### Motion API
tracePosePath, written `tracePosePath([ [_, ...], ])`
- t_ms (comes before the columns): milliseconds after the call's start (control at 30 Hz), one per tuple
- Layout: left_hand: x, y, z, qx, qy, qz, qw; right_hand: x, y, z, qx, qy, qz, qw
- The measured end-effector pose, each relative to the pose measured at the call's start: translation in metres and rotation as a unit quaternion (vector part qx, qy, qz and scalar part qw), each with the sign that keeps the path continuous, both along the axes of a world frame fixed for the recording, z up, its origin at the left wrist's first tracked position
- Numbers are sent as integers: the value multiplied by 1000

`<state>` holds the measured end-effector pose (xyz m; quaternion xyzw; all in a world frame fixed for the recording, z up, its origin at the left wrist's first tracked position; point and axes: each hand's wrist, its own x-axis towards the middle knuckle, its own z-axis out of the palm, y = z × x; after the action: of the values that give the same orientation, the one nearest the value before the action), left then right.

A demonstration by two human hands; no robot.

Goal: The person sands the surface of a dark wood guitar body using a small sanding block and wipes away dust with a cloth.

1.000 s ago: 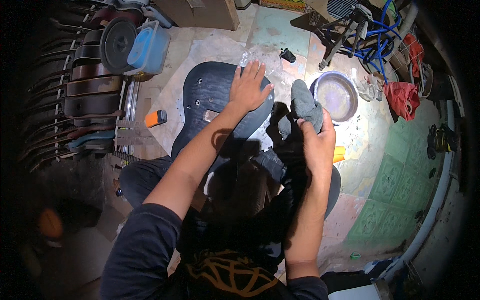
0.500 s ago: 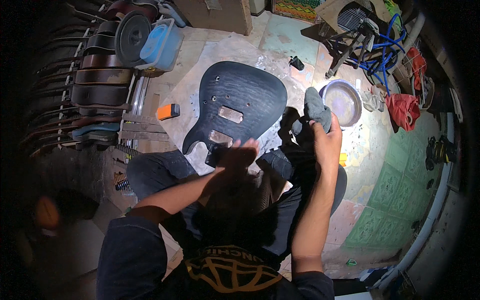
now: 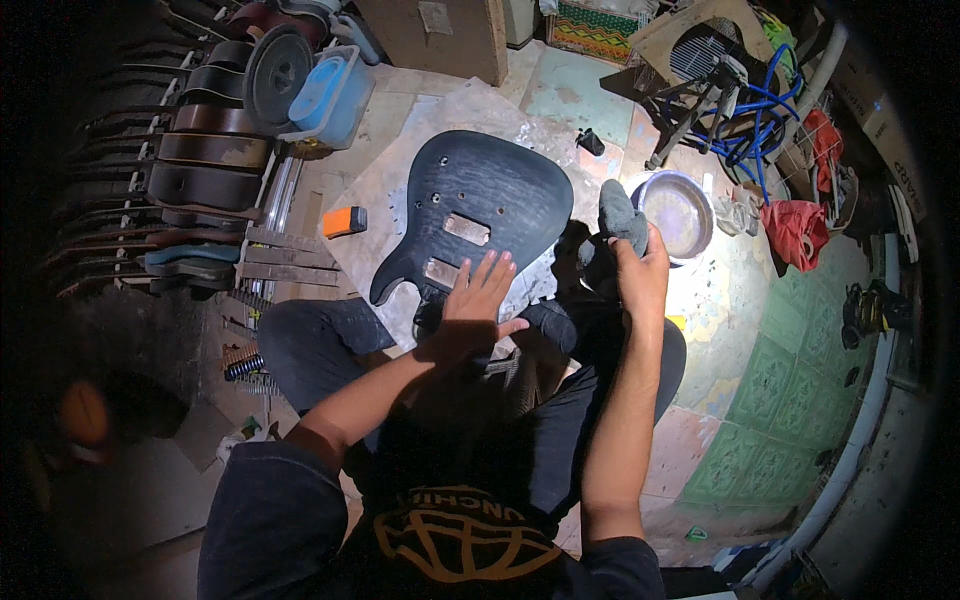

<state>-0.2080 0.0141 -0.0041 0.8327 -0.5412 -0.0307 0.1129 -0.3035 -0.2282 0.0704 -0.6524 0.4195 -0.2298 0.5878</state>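
Observation:
A black-stained electric guitar body [image 3: 530, 190] lies flat in front of me, with wood grain showing through and two bare pickup cavities. My left hand [image 3: 482, 295] is laid over its near edge beside the lower cavity, palm down, fingers stretched out. It holds nothing; whether the palm presses on the wood I cannot tell. To the right of the body, my right hand [image 3: 643, 275] is raised and closed on a bunched dark grey cloth [image 3: 622, 215]. The cloth sticks up above the thumb and fingers.
Under the guitar body is a stained pale sheet [image 3: 365, 195]. An orange-and-black block [image 3: 344, 222] sits left of it, a small black container [image 3: 590, 143] beyond it. A round basin [image 3: 680, 215] stands at right, near blue hose [image 3: 765, 140]. Several guitar bodies [image 3: 212, 150] hang at left.
My left hand has gone from a blurred sweep to lying flat with fingers spread at the body's near edge. My right hand still grips the cloth. The view has shifted slightly.

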Motion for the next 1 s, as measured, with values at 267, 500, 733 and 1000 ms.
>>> tracePosePath([
  [267,-62,81,-1,-31,43,-38,998,-2,-1,-1,-65,30,25,997],
  [500,-67,70,-8,58,25,-44,997,5,9,-3,-72,17,30,997],
  [733,1,-13,-19,14,2,45,999,0,3,-7,-71,30,51,996],
  [1000,79,17,-33,-4,23,279,960,-7,-6,-7,-87,76,44,992],
])
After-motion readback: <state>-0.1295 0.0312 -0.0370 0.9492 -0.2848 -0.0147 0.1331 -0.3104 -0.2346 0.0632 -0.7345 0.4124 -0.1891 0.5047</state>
